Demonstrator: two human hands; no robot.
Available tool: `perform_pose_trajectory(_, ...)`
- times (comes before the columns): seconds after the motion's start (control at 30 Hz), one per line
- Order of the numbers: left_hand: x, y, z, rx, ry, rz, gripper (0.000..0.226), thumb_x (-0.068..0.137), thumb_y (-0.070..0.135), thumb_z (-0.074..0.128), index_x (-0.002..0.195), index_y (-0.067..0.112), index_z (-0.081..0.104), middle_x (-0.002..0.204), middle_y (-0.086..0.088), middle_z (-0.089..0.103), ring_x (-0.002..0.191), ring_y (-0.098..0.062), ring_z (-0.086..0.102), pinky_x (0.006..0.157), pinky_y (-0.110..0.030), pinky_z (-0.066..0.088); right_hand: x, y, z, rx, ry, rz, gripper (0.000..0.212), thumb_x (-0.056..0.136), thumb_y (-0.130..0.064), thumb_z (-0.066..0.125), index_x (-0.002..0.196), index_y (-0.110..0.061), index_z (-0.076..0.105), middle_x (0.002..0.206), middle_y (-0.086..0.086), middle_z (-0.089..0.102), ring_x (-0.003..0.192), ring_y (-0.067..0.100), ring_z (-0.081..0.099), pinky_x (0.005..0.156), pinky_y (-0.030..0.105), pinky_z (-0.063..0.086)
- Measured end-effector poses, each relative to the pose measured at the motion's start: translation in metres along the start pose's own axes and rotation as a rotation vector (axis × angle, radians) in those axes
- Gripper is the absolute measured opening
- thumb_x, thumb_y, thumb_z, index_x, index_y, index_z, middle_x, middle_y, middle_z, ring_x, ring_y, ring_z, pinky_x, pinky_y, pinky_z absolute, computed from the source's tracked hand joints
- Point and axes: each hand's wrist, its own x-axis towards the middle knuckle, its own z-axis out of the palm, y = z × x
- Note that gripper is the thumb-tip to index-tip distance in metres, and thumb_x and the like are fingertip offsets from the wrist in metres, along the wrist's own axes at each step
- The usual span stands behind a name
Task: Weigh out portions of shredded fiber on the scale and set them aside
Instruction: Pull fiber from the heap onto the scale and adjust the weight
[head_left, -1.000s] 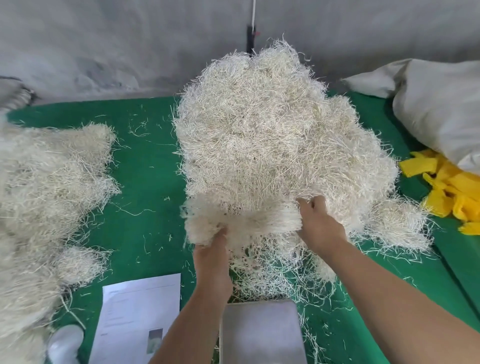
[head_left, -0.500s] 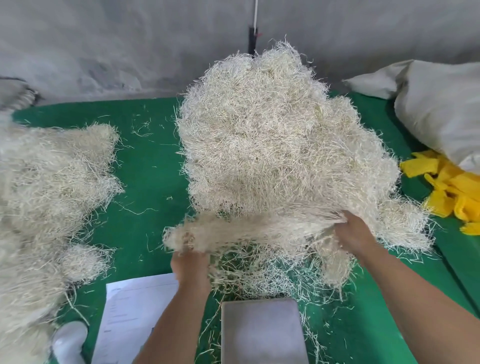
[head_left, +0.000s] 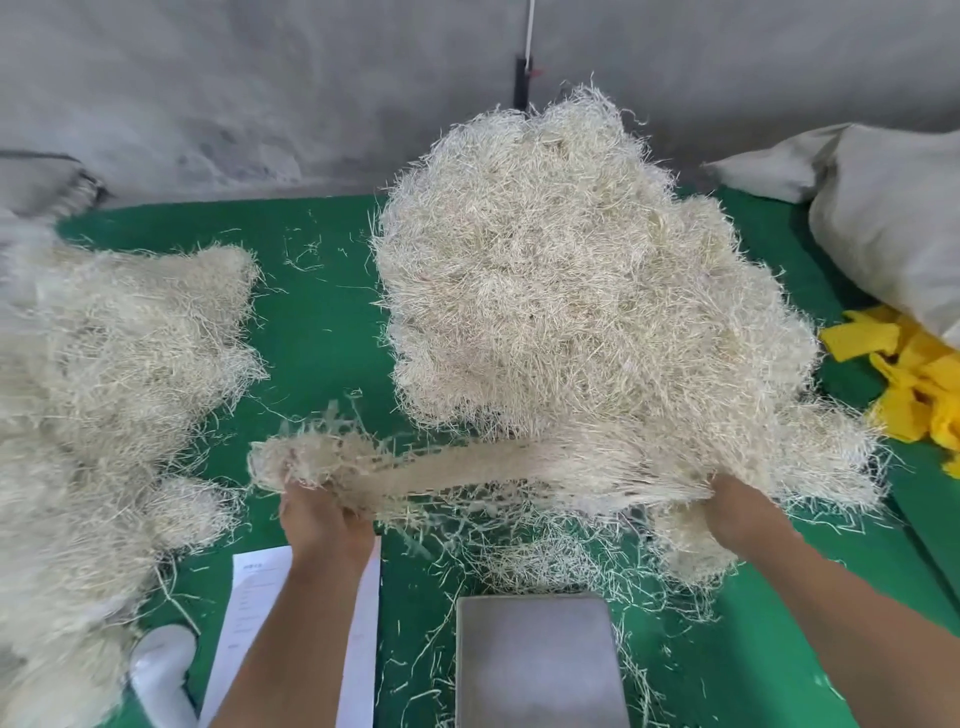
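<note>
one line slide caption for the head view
Both hands, left hand and right hand, stretch a fiber bundle before the big pile, above the scale.

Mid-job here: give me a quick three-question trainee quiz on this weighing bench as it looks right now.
1. True or false: fiber already lies on the scale platform.
2. What does the left hand grip?
3. Which lies at the table's right edge: A) yellow strips B) a printed sheet?

Key: 1 false, its steel top is bare. 2 One end of a fiber bundle stretched to the right hand, in front of the big fiber heap. 3 A.
</note>
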Motion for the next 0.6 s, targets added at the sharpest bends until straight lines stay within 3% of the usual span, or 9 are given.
perform_pose_trajectory(0.07,0.005,-0.007,0.0,-0.003,-0.017,-0.076,0.034,0.112,0.032,0.036,0.121,0.013,0.062,0.081,-0.001,0.061,0.062,-0.012,0.064,0.064,-0.027,0.055,-0.012,-0.017,-0.005,0.0,-0.179,-0.049,0.06,0.103,-0.028,0.06,0.148,0.003,0.036,0.132,0.019,0.055,0.101,0.023,0.066,0.085,0.034,0.056)
perform_pose_trajectory(0.17,-0.007,-0.019,0.002,0.043,-0.119,-0.147,0.035,0.108,0.045,0.044,0.116,0.019,0.067,0.09,-0.003,0.077,0.083,-0.026,0.075,0.084,-0.047,0.06,-0.043,-0.057,-0.017,-0.223,-0.36,-0.189,0.094,0.092,-0.041,0.073,0.162,-0.011,0.018,0.17,0.009,0.018,0.145,0.034,0.042,0.119,0.047,0.037)
perform_pose_trajectory(0.23,-0.013,-0.032,0.006,0.131,-0.204,-0.225,0.034,0.104,0.051,0.05,0.119,0.025,0.067,0.103,-0.009,0.079,0.094,-0.034,0.077,0.082,-0.055,0.062,-0.064,-0.085,-0.027,-0.251,-0.291,-0.303,0.091,0.088,-0.048,0.075,0.16,-0.027,0.024,0.167,-0.004,0.027,0.141,0.028,0.047,0.116,0.049,0.039)
perform_pose_trajectory(0.3,-0.022,-0.035,0.013,0.326,-0.322,-0.239,0.038,0.099,0.047,0.061,0.132,0.028,0.06,0.112,-0.008,0.075,0.096,-0.029,0.074,0.072,-0.05,0.063,-0.083,-0.113,-0.029,-0.22,-0.085,-0.43,0.079,0.086,-0.054,0.075,0.151,-0.034,0.035,0.154,-0.008,0.041,0.109,0.017,0.064,0.096,0.043,0.056)
perform_pose_trajectory(0.37,-0.03,-0.041,0.016,0.698,-0.523,-0.155,0.08,0.08,0.038,0.078,0.151,0.029,0.041,0.109,-0.005,0.067,0.082,-0.018,0.068,0.057,-0.033,0.057,-0.094,-0.133,-0.019,-0.207,0.102,-0.553,0.075,0.085,-0.05,0.076,0.147,-0.035,0.036,0.146,-0.005,0.042,0.091,0.01,0.062,0.077,0.033,0.061)
perform_pose_trajectory(0.43,-0.042,-0.044,0.015,1.331,-0.835,-0.112,0.106,0.078,0.038,0.083,0.161,0.038,0.017,0.104,-0.003,0.068,0.074,-0.012,0.067,0.057,-0.024,0.055,-0.095,-0.144,-0.001,-0.224,0.148,-0.607,0.084,0.084,-0.045,0.078,0.152,-0.034,0.028,0.154,0.002,0.033,0.112,0.019,0.06,0.085,0.038,0.061)
perform_pose_trajectory(0.47,-0.046,-0.046,0.011,1.657,-0.976,-0.106,0.106,0.08,0.046,0.081,0.162,0.036,0.015,0.105,0.0,0.071,0.078,-0.01,0.069,0.067,-0.026,0.059,-0.093,-0.145,0.008,-0.267,0.141,-0.624,0.092,0.083,-0.046,0.079,0.155,-0.034,0.022,0.16,0.004,0.026,0.128,0.026,0.051,0.098,0.043,0.056)
perform_pose_trajectory(0.53,-0.048,-0.043,0.003,1.968,-1.126,-0.094,0.086,0.081,0.059,0.077,0.152,0.024,0.045,0.1,0.007,0.074,0.091,-0.012,0.072,0.088,-0.03,0.059,-0.088,-0.141,0.023,-0.397,0.06,-0.668,0.115,0.077,-0.05,0.082,0.16,-0.037,0.004,0.169,0.005,0.007,0.15,0.037,0.024,0.12,0.054,0.034)
perform_pose_trajectory(0.6,-0.052,-0.033,-0.003,1.805,-1.138,-0.138,0.041,0.079,0.062,0.077,0.108,0.033,0.075,0.084,0.013,0.075,0.084,-0.009,0.072,0.074,-0.021,0.056,-0.086,-0.139,0.037,-0.537,-0.087,-0.717,0.128,0.074,-0.053,0.084,0.162,-0.036,-0.007,0.171,0.003,-0.003,0.155,0.04,0.007,0.125,0.056,0.016)
